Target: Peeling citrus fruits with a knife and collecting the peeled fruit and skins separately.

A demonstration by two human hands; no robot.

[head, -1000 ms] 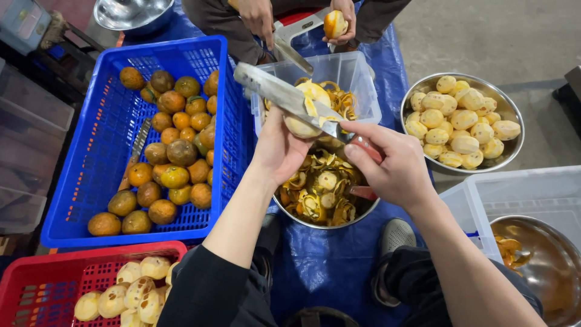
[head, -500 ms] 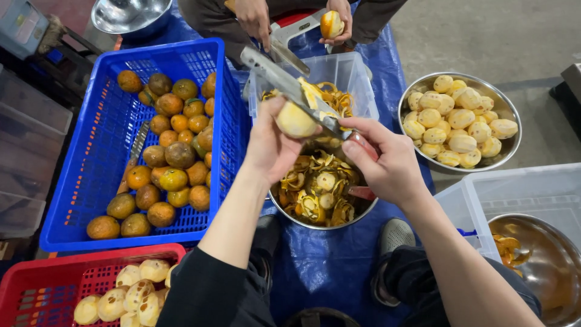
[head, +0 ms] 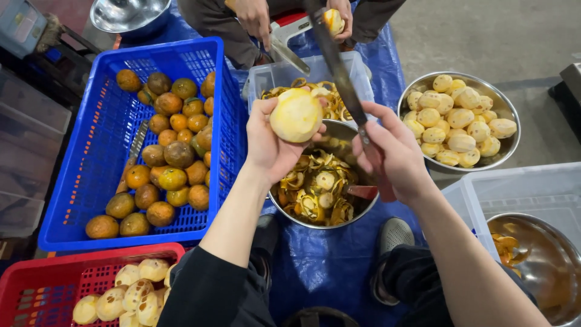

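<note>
My left hand (head: 269,142) grips the peeled orange (head: 296,115), held at the fingertips above the peel bowl (head: 315,221). My right hand (head: 390,151), just beside it, clasps the knife (head: 339,69), blade pointing away.

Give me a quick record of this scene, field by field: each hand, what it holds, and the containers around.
left hand: left hand holds a peeled fruit raised over the peel bowl
right hand: right hand grips a long knife, blade pointing up and away
peel bowl: metal bowl with orange peels, below both hands
blue crate: blue crate of unpeeled orange-brown fruit, to the left
red crate: red crate with peeled fruit, lower left
right bowl: steel bowl of peeled pale fruit
other person: co-worker's hand across the blue tarp
</note>
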